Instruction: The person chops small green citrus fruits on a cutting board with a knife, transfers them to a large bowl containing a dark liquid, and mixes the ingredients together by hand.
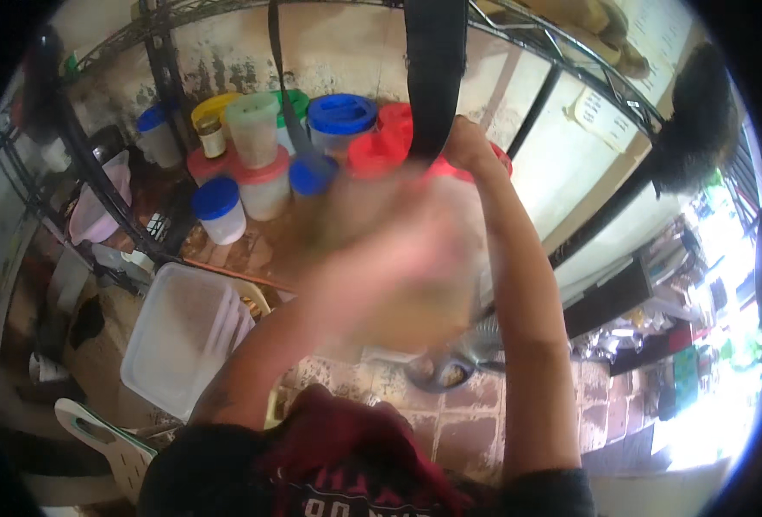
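Observation:
My left hand (428,237) is smeared by motion in front of the shelf, and its fingers cannot be made out. A greyish-brown blur (351,207) lies just beyond it; I cannot tell what it is. My right hand (467,145) reaches high, beside a black hanging strap (435,73) that covers its fingers. Close by both hands stand several plastic tubs with red lids (379,153). Farther left are a tub with a blue lid (216,198), a larger blue-lidded tub (342,114), and a cloudy greenish container (253,129) stacked on a red-lidded one.
A black metal rack frame (96,177) surrounds the shelf. Below left sits a translucent plastic bin (174,336), near a pink basket (103,198). A cream slotted plastic piece (105,439) stands at lower left. Red floor tiles (467,431) show below; cluttered shelving (648,297) is at right.

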`<action>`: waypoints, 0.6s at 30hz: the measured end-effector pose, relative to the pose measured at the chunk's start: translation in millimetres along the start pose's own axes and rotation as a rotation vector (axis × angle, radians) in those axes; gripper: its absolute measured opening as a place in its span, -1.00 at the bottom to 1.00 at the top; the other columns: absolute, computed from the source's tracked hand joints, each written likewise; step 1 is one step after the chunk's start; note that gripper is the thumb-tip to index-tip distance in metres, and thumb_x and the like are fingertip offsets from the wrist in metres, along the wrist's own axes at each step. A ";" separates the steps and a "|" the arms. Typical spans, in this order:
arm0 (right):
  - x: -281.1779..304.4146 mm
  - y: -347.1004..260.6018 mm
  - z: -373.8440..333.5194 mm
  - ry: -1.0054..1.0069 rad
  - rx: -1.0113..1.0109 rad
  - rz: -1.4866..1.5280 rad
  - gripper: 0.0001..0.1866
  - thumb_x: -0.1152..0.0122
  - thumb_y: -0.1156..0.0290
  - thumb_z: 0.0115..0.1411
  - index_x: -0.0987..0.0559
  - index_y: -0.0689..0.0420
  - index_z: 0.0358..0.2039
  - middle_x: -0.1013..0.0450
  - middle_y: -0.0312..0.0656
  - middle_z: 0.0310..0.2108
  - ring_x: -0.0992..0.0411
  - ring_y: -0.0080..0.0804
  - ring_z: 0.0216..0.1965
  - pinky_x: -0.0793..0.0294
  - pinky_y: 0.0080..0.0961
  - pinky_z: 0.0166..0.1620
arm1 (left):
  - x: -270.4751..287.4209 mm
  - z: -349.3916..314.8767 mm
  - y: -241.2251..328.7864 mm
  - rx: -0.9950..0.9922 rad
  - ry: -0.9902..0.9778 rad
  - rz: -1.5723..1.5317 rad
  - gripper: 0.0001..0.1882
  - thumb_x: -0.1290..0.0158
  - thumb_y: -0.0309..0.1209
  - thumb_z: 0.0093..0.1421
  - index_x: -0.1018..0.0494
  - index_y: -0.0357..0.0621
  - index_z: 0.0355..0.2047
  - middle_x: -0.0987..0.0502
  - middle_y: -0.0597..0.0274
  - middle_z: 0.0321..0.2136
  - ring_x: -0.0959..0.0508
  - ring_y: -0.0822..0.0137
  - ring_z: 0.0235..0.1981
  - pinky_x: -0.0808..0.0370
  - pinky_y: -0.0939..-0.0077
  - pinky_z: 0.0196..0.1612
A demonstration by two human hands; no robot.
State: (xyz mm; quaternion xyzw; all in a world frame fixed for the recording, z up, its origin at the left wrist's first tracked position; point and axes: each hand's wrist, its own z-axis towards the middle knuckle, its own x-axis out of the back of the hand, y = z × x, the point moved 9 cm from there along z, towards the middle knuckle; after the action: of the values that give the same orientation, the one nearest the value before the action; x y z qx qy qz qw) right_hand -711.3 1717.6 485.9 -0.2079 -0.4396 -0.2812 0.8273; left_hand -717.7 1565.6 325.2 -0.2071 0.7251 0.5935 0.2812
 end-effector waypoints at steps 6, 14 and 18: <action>-121.4 49.8 51.2 -0.572 0.136 -0.279 -0.62 -0.05 0.48 -0.04 -0.49 0.11 -0.13 -0.48 0.11 -0.22 -0.45 -0.02 -0.11 -0.43 -0.15 -0.07 | 79.7 -60.4 26.3 -0.058 0.205 0.251 -0.64 -0.19 -0.28 0.10 -0.27 -0.12 -0.24 -0.36 0.28 -0.40 -0.50 0.38 -0.34 -0.62 0.19 -0.32; -33.1 -4.5 -61.4 -0.214 0.058 0.013 -0.53 0.05 0.52 0.03 -0.42 -0.01 0.02 -0.43 0.02 -0.08 -0.41 -0.04 -0.04 -0.32 -0.15 0.02 | 298.1 -140.3 102.0 -0.268 0.635 0.747 -0.52 -0.18 -0.31 0.08 -0.25 -0.07 -0.03 -0.39 0.25 -0.24 -0.46 0.38 -0.19 -0.53 0.34 -0.19; 10.9 14.0 -129.7 -0.266 -0.125 0.005 -0.50 0.08 0.53 0.06 -0.41 -0.06 0.06 -0.42 -0.03 -0.04 -0.39 -0.07 -0.01 -0.26 -0.17 0.07 | 266.2 -68.1 127.6 -0.431 0.666 1.013 -0.54 -0.14 -0.19 0.08 -0.34 -0.16 -0.08 -0.46 0.12 -0.26 -0.48 0.24 -0.17 -0.43 0.28 -0.16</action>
State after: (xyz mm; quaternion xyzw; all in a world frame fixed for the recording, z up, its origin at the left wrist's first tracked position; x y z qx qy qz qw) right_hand -618.1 1648.4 425.4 -0.2955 -0.5266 -0.2759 0.7479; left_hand -1010.9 1534.7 255.6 -0.0640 0.6462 0.6889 -0.3222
